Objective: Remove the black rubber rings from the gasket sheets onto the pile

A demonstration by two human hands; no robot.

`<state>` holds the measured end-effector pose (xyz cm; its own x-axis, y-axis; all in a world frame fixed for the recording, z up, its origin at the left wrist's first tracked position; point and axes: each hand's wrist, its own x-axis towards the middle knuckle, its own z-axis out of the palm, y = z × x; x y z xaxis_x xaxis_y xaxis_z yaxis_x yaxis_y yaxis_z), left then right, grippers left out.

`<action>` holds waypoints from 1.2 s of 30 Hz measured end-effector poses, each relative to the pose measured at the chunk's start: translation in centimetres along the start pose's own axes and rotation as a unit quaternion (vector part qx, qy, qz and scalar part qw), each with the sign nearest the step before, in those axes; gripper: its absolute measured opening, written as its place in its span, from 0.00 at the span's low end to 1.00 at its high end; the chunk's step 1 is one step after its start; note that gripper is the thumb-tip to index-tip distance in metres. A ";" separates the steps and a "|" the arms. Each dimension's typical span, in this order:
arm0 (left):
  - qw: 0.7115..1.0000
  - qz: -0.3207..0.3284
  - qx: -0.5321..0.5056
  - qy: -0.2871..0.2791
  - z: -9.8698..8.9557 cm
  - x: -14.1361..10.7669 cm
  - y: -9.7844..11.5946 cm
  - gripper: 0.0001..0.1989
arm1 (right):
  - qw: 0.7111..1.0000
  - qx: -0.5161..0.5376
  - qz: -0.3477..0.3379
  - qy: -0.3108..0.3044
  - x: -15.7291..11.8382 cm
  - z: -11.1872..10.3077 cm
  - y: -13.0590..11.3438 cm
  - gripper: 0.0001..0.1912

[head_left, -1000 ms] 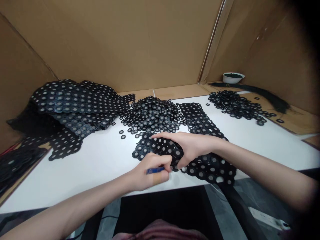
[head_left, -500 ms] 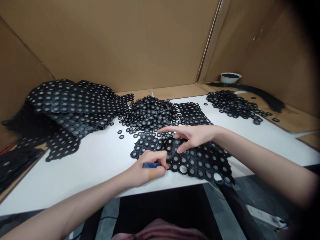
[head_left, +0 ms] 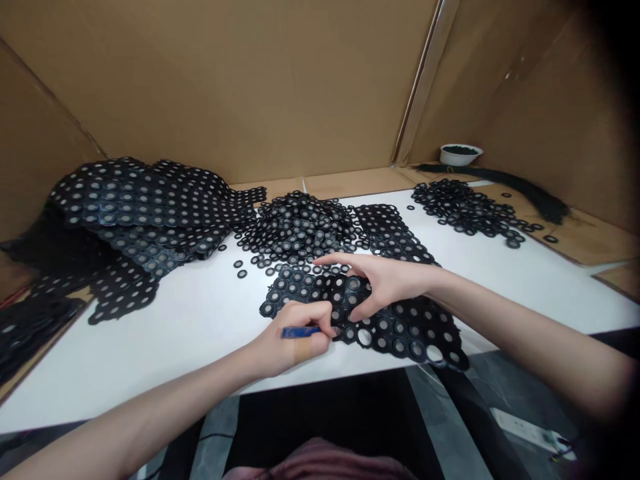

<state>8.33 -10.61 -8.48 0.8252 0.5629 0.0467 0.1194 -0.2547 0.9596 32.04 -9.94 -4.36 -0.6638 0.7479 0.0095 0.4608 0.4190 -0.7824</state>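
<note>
My left hand (head_left: 300,340) is closed round a slim blue-handled tool (head_left: 300,331); its tip lies by the near edge of a black mat (head_left: 400,328) of joined rings, and its exact kind is not clear. A tan strip is wrapped round the left thumb. My right hand (head_left: 383,283) rests over the mat with fingers spread, the thumb on the rings and the index finger stretched toward the ring pile. Pale discs or gaps show in the ring centres, with two larger white openings along the near edge.
Loose black rings (head_left: 300,227) are heaped behind the mat, with a second heap (head_left: 470,210) at right. A large folded ring sheet (head_left: 150,200) lies at left. A white bowl (head_left: 460,155) of dark bits and a bundle of black strands (head_left: 525,187) sit at the back right. Cardboard walls (head_left: 280,87) enclose the table.
My right thumb has shifted slightly down and left toward the near edge of the mat. My left hand with the tool stays almost in place.
</note>
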 end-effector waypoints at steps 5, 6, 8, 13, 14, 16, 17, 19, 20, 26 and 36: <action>0.998 0.019 -0.023 0.048 0.1 0.0 -0.1 0.12 | 0.999 -0.006 -0.006 0.032 -0.2 0.7 0.5 0.47; 0.999 0.028 0.001 0.034 0.1 0.1 0.2 0.12 | 0.999 -0.006 -0.009 0.036 -0.2 0.8 0.5 0.47; 0.998 0.042 0.039 0.018 0.1 0.2 0.7 0.13 | 0.999 -0.012 -0.019 0.041 -0.3 0.8 0.5 0.47; 0.994 0.058 0.095 0.009 0.1 0.4 1.0 0.11 | 0.998 -0.035 -0.033 0.045 -0.5 0.9 0.2 0.47; 0.992 0.063 0.109 0.004 0.1 0.4 1.0 0.10 | 0.998 -0.036 -0.032 0.045 -0.5 0.9 0.2 0.47; 0.988 0.074 0.138 -0.006 0.2 0.3 1.2 0.08 | 0.998 -0.037 -0.035 0.046 -0.6 1.0 0.2 0.47; 0.985 0.081 0.151 -0.012 0.2 0.3 1.3 0.07 | 0.997 -0.038 -0.039 0.046 -0.6 1.0 0.2 0.46; 0.981 0.091 0.170 -0.025 0.2 0.4 1.7 0.07 | 0.997 -0.043 -0.046 0.046 -0.6 1.1 0.2 0.46; 0.980 0.095 0.174 -0.031 0.3 0.4 1.8 0.07 | 0.997 -0.045 -0.048 0.045 -0.6 1.1 0.2 0.45; 0.976 0.094 0.186 -0.065 0.4 0.8 2.1 0.07 | 0.997 -0.059 -0.046 0.037 -0.7 1.3 -0.1 0.44; 0.998 0.018 -0.031 0.047 -0.6 -0.3 -0.1 0.13 | 0.997 -0.057 -0.033 0.032 -0.7 0.9 -0.3 0.42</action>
<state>7.73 -10.24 -8.44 0.7731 0.6256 0.1043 0.0543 -0.2292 0.9719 31.90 -11.05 -4.68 -0.6578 0.7464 0.1008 0.4838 0.5213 -0.7030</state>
